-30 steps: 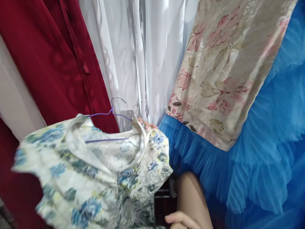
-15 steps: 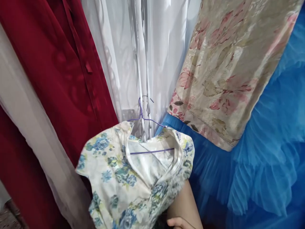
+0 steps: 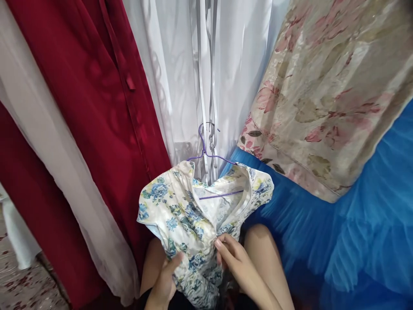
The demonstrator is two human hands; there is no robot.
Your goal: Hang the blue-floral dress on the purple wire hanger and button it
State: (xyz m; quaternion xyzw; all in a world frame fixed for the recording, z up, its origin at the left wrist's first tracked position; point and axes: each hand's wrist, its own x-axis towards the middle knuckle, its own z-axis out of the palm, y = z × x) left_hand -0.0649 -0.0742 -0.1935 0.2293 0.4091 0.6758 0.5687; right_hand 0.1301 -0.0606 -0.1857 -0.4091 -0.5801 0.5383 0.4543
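A white blouse with blue and yellow flowers [image 3: 180, 215] hangs on a purple wire hanger [image 3: 204, 151] in front of me, lying over my legs. My left hand [image 3: 166, 275] is closed on the blouse's left side, thumb on top and fingers hidden behind the cloth. With thumb and fingers, my right hand [image 3: 230, 252] pinches the blouse's front edge just below the V of the neckline. The hanger's crossbar shows inside the open neck, and its hook points up and stands free.
Long red cloth [image 3: 106, 107] and a pale cloth [image 3: 74, 172] hang at left. White fabric with ribbons [image 3: 232, 86] hangs behind the hanger. At right hang a beige garment with pink flowers [image 3: 316, 99] and blue tulle [image 3: 364, 219]. Patterned floor [image 3: 29, 284] shows lower left.
Both hands have come into view on the blouse; before, only some fingers showed at the bottom edge. The blouse's front is drawn together and sits further right in view.
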